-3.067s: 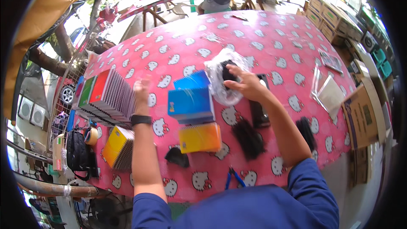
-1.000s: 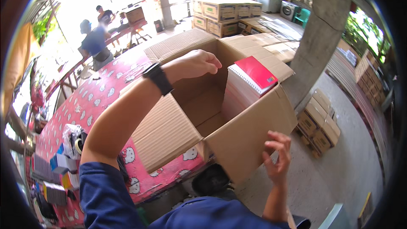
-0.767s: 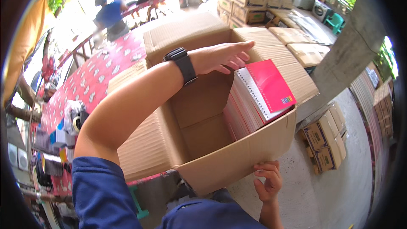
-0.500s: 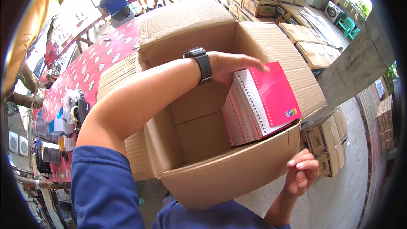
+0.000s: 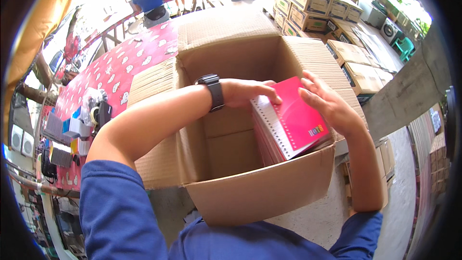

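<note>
Left hand (image 5: 246,93), half curled, grip hidden, had its thumb on the pink-covered paper stack (image 5: 299,115) right of centre, in the brown cardboard carton (image 5: 262,190); my right hand (image 5: 331,103) stood loosely open at its edge. I judged it heavy, slippery, better held by both sides.

Near wall of the box (image 5: 260,192) hides the notebook stack's (image 5: 291,110) near foot. Right hand (image 5: 332,108) covers part of its right edge. Left hand (image 5: 244,93): most fingers out of sight.
</note>
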The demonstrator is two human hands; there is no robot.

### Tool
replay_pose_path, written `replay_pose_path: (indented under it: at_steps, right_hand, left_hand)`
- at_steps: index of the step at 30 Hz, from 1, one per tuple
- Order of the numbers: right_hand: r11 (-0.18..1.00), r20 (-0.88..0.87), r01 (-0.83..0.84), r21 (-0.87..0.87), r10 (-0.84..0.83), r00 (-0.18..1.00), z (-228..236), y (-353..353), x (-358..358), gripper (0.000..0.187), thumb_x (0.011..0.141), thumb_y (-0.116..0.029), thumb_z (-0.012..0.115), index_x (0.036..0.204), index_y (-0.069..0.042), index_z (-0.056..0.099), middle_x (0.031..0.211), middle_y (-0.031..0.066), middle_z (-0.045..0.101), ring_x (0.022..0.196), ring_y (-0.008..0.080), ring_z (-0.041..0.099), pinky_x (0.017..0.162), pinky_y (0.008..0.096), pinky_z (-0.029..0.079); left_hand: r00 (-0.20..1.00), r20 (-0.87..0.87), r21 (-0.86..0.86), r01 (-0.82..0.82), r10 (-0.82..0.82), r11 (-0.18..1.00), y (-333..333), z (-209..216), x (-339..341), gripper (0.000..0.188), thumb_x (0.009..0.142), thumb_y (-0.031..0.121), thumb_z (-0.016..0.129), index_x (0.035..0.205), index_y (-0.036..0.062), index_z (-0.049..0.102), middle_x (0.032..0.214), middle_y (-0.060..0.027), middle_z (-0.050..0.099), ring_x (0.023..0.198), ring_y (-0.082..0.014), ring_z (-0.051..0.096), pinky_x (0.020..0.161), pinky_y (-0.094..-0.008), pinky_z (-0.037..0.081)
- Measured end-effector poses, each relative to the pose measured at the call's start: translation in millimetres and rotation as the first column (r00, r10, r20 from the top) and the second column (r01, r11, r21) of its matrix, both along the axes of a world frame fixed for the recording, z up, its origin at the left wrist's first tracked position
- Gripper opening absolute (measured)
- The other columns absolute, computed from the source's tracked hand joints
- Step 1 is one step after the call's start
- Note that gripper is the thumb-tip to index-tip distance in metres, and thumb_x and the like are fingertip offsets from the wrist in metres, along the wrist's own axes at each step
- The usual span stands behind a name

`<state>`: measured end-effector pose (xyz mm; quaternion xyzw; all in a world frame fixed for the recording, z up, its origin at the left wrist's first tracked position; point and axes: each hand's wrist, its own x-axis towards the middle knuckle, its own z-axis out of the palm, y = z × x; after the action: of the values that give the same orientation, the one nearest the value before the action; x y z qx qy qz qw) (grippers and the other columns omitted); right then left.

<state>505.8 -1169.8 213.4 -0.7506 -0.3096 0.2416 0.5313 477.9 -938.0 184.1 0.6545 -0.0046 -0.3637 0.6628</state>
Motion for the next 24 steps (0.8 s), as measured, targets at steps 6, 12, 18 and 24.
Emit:
replay_pose_path:
  at_steps: [6, 12, 18, 24]
  right_hand:
    - [0.999, -0.488, -0.033, -0.014, 0.022, 0.873, -15.2, 22.4, 9.9, 0.074, 0.081, -0.028, 0.067, 0.133, 0.005, 0.026, 0.124, 0.0229, 0.044, 0.113, 0.0262, 0.049, 0.092, 0.0345, 0.044]
    - [1.0, -0.414, 0.023, 0.011, -0.016, 0.91, -16.1, 16.5, 0.0, 0.082, 0.067, -0.021, 0.079, 0.129, 0.001, 0.029, 0.114, 0.0186, 0.048, 0.105, 0.025, 0.052, 0.085, 0.0384, 0.048]
    - [0.982, -0.526, 0.169, -0.085, -0.188, 0.83, -14.0, 24.6, -0.9, 0.081, 0.073, -0.031, 0.073, 0.131, 0.004, 0.029, 0.121, 0.0225, 0.048, 0.109, 0.0278, 0.053, 0.082, 0.0396, 0.05]
    - [0.983, -0.504, -0.135, -0.126, 0.054, 0.862, -7.3, 24.2, -8.5, 0.065, 0.08, -0.041, 0.063, 0.121, 0.006, 0.047, 0.112, 0.0216, 0.056, 0.099, 0.0271, 0.059, 0.084, 0.0426, 0.048]
  left_hand:
    - [0.942, 0.008, -0.014, -0.334, 0.334, 0.942, 6.8, 1.7, -22.9, 0.074, 0.081, 0.06, 0.05, 0.136, 0.0139, 0.03, 0.135, -0.0058, 0.039, 0.125, -0.0198, 0.034, 0.101, -0.0493, 0.027]
    - [0.913, -0.276, -0.115, -0.342, 0.301, 0.933, -34.6, 14.6, -84.8, 0.086, 0.073, 0.075, 0.046, 0.135, 0.0159, 0.033, 0.133, -0.0109, 0.043, 0.124, -0.0266, 0.039, 0.099, -0.0591, 0.025]
    - [0.889, -0.241, 0.08, -0.382, 0.39, 0.921, -36.4, -2.6, -82.9, 0.067, 0.08, 0.055, 0.054, 0.128, 0.0111, 0.04, 0.124, -0.0098, 0.051, 0.111, -0.0257, 0.052, 0.093, -0.0527, 0.038]
    - [0.85, -0.371, -0.195, -0.465, 0.374, 0.863, -38.8, 1.7, -94.8, 0.06, 0.081, 0.044, 0.054, 0.127, 0.0076, 0.041, 0.12, -0.0122, 0.055, 0.108, -0.0275, 0.054, 0.097, -0.0485, 0.037]
